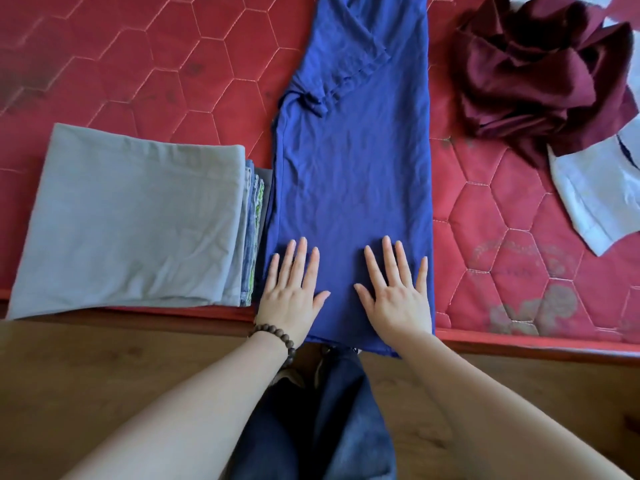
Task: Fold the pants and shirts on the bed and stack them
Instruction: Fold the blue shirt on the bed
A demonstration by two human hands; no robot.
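Pressing flat on a blue shirt (pixel 349 188), the left hand (pixel 289 296) and right hand (pixel 398 299) lie side by side at its near hem, fingers (pixel 389 258) straight and spread, gripping nothing. The shirt, folded into a long narrow strip with a sleeve turned inward, runs from the near edge of the bed (pixel 138 71) toward the far edge; its hem overhangs the near edge slightly. Just beside it at the near left sits a stack of folded clothes (pixel 135 223), grey on top. A crumpled maroon garment (pixel 540 77) lies at the far right, overlapping a white garment (pixel 595 195). A beaded bracelet (pixel 275 336) circles the left wrist.
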